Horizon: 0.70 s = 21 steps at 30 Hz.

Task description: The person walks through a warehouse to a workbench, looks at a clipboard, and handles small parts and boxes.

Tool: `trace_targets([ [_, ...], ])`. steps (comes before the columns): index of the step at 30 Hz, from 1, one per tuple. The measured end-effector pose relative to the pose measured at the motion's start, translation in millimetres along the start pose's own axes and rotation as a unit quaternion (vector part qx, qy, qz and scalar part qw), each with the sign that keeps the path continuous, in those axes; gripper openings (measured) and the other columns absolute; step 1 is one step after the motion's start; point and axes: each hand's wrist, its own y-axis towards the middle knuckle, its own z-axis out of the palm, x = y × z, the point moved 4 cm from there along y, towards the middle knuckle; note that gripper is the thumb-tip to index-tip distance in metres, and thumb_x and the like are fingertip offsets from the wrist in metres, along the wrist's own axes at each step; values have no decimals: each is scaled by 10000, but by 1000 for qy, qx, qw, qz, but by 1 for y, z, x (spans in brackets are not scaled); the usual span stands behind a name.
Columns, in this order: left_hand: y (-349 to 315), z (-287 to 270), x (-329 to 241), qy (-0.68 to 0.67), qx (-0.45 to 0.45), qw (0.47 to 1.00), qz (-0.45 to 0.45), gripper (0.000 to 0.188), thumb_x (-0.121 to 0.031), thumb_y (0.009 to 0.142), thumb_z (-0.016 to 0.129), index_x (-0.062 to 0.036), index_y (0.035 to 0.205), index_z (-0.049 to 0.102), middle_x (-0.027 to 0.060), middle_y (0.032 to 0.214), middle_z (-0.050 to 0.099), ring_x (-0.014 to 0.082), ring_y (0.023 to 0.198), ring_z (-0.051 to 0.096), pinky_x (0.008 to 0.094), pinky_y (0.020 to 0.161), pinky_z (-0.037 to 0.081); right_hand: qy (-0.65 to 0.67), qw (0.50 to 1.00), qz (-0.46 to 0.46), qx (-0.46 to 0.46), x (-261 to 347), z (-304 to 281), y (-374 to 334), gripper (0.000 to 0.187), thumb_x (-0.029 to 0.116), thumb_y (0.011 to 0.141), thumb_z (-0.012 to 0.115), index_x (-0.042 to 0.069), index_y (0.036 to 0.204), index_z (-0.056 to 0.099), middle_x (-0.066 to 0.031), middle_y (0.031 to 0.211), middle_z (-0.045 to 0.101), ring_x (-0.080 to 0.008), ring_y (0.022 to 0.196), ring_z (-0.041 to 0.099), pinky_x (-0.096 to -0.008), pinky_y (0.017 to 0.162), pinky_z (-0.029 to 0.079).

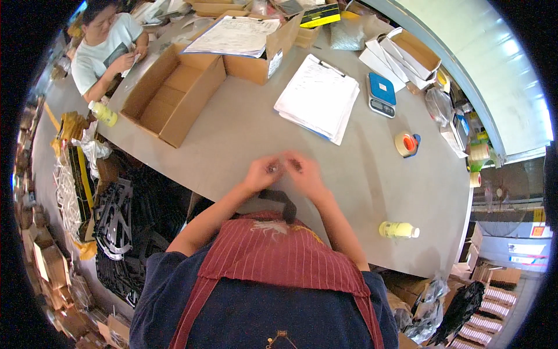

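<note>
My left hand [264, 173] and my right hand [305, 174] meet over the near part of the grey table [244, 145], fingertips together. Both are curled closed, and small dark, shiny bits show inside each one, too small and blurred to name. A black curved strap-like piece [281, 202] lies just below the hands, by the top edge of my red striped apron [279, 250]. Beyond my hands sits a clipboard with a stack of white papers [318, 99].
An open cardboard box [171, 96] stands left, beside another with papers on top [247, 67]. To the right are a blue-topped scale [381, 93], a tape roll [406, 143] and a yellow bottle [399, 230]. A co-worker [110, 49] sits at the far left; black parts [125, 227] are piled below the left edge.
</note>
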Motion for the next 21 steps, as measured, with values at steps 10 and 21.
trace_targets([
  [10, -1, -1, 11, 77, -9, 997, 11, 263, -190, 823, 724, -33, 741, 530, 72, 647, 475, 135, 620, 451, 315, 576, 426, -300, 954, 1, -3, -51, 17, 4, 180, 174, 857, 587, 80, 1008, 614, -128, 1030, 639, -370, 937, 614, -460, 764, 521],
  [21, -1, 3, 36, -45, 24, 999, -4, 144, -36, 818, 648, -20, 960, 656, 88, 852, 663, 133, 825, 603, 306, 743, 509, -120, 989, -85, -29, 16, 7, -1, 177, 204, 875, 632, 107, 1021, 653, -113, 1034, 647, -321, 862, 645, -416, 761, 537],
])
